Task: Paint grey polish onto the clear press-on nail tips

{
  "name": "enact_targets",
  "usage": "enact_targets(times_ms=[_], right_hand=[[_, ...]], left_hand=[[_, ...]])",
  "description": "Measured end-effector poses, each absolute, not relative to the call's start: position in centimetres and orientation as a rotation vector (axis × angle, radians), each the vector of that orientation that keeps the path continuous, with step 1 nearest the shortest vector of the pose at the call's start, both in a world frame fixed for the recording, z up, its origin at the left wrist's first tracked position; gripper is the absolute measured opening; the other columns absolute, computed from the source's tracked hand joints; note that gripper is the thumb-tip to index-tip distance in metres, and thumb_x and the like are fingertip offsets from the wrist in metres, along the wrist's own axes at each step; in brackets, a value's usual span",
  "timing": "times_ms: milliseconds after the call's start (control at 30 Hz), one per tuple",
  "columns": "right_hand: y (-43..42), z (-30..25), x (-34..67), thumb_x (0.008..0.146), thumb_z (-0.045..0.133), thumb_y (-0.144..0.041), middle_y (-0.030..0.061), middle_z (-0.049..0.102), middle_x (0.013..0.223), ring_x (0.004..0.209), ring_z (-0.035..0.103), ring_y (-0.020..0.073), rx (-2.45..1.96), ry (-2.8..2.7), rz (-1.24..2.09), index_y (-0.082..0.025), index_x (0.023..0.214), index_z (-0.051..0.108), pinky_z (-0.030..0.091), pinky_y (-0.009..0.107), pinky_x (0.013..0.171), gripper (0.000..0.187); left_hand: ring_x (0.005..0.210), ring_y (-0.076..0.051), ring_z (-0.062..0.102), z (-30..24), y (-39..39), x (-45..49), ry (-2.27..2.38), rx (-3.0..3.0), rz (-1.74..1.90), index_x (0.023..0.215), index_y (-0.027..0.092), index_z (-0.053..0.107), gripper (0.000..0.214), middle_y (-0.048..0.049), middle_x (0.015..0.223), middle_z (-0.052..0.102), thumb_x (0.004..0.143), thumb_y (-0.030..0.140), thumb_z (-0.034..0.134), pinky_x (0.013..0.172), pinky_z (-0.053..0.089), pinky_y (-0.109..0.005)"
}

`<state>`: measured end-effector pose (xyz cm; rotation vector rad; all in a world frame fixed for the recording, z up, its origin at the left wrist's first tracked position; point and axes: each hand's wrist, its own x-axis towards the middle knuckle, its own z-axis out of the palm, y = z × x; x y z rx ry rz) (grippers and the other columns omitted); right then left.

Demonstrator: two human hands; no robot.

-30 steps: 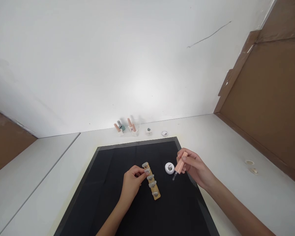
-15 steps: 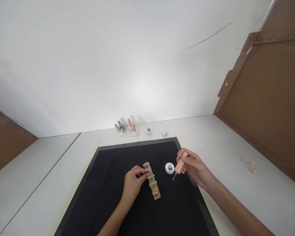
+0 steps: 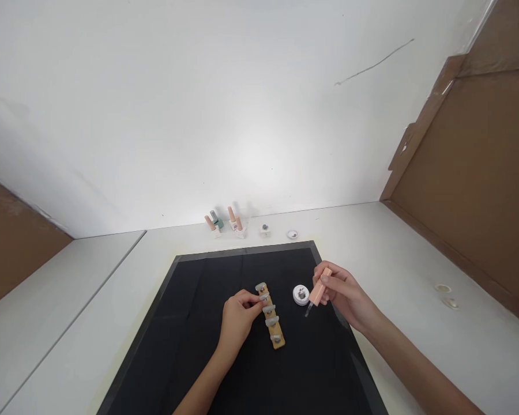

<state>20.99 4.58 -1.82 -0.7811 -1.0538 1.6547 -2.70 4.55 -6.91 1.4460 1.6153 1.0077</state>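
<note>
My left hand (image 3: 240, 314) is closed at the left side of a wooden nail tip stand (image 3: 279, 344), thumb and forefinger pinching one of the greyish false nail tips (image 3: 264, 297) near its far end. Several other nail tips, such as this one (image 3: 272, 321), sit crosswise along the stand. My right hand (image 3: 343, 291) grips a nail polish brush by its pink cap (image 3: 318, 293), bristles pointing down and left above the black mat. Just left of that brush is a small round white pot (image 3: 301, 295) with silvery bits in it.
A black mat (image 3: 190, 334) with grey taped edges lies on the white table. Behind it stand nail polish bottles (image 3: 240, 231), a small clear-and-white jar (image 3: 264, 231) and a round lid (image 3: 292, 234). Two small pale discs (image 3: 450, 302) lie at right, near a cardboard wall (image 3: 467, 173).
The whole view has shifted slightly, so everything appears a little further right. Both hands keep their holds, with hardly any movement relative to the stand and pot.
</note>
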Motion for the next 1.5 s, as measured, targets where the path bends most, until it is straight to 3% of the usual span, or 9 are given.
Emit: enact_targets(times_ms=[233,400,733,1233,1400,1500], right_hand=[[4.5,-1.4,21.1,0.080,0.064,-0.034,-0.0023,0.049,0.060,0.052,0.043,0.0087,-0.798,-1.085,1.638,-0.017,0.077,0.059,0.036,0.022,0.052,0.018],[4.5,-1.2,21.1,0.080,0.064,-0.034,-0.0021,0.051,0.058,0.052,0.042,0.0090,-0.791,-1.093,1.638,-0.017,0.075,0.058,0.036,0.023,0.053,0.018],[4.5,-1.0,21.1,0.078,0.066,-0.035,-0.0028,0.049,0.058,0.051,0.042,0.0087,-0.792,-1.056,1.620,-0.017,0.073,0.057,0.035,0.023,0.052,0.020],[4.7,-1.5,20.7,0.077,0.066,-0.036,-0.0029,0.049,0.058,0.050,0.041,0.0082,-0.802,-1.042,1.612,-0.017,0.074,0.058,0.036,0.022,0.051,0.022],[4.7,-1.2,20.7,0.077,0.067,-0.037,-0.0035,0.047,0.058,0.050,0.040,0.0085,-0.830,-1.047,1.588,-0.017,0.074,0.057,0.035,0.023,0.050,0.022],[4.8,-0.8,20.8,0.076,0.067,-0.039,-0.0037,0.048,0.057,0.050,0.039,0.0092,-0.896,-1.064,1.503,-0.018,0.073,0.057,0.034,0.024,0.051,0.024]], left_hand=[[0.043,-0.009,0.038,-6.3,5.1,-4.3,1.580,1.426,0.931,0.070,0.012,0.073,0.024,0.0007,0.054,0.055,0.061,0.035,0.069,0.042,0.029,-0.022],[0.047,-0.009,0.039,-6.0,6.0,-4.6,1.596,1.501,0.944,0.084,0.014,0.073,0.030,-0.0011,0.069,0.059,0.064,0.035,0.066,0.045,0.033,-0.022],[0.051,-0.010,0.038,-5.2,7.6,-5.0,1.408,1.688,0.762,0.086,0.019,0.076,0.028,-0.0021,0.073,0.060,0.068,0.037,0.065,0.049,0.031,-0.024],[0.049,-0.010,0.043,-6.8,8.1,-4.6,1.445,1.545,0.907,0.061,0.015,0.072,0.022,-0.0011,0.062,0.059,0.062,0.037,0.071,0.047,0.031,-0.024],[0.047,-0.012,0.049,-6.1,7.6,-4.6,1.456,1.400,1.026,0.073,0.013,0.071,0.029,-0.0017,0.058,0.061,0.065,0.041,0.069,0.043,0.035,-0.023],[0.057,-0.017,0.059,-5.3,7.3,-5.1,1.468,1.307,1.146,0.077,0.013,0.068,0.033,-0.0047,0.066,0.065,0.066,0.044,0.066,0.045,0.041,-0.023]])
